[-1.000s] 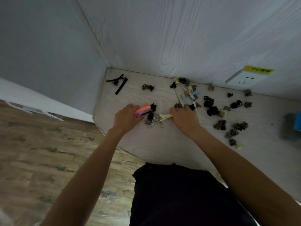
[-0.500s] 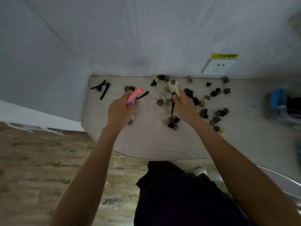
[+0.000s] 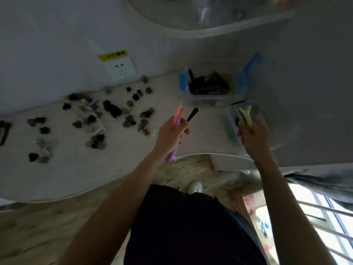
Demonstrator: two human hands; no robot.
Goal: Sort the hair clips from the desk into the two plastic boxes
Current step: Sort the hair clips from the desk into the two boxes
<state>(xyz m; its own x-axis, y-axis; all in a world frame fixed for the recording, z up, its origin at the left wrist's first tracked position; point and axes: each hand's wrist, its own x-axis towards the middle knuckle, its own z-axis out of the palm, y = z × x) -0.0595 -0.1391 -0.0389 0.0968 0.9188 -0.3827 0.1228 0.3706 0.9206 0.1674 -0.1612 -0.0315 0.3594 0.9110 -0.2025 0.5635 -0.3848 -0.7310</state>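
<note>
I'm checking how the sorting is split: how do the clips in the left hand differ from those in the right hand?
The left hand grips long pink, orange and purple clips plus a black one, held above the bare desk. The right hand grips pale green and cream clips, held over the nearer plastic box. Both bunches are long slim clips, pointing up and away.

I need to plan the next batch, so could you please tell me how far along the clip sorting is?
Partly done. The far blue-lidded plastic box already holds dark clips. In hand: the left hand grips long pink, purple and black clips, and the right hand holds pale green clips over the nearer clear box. Left: many small dark claw clips scattered on the desk.
</note>
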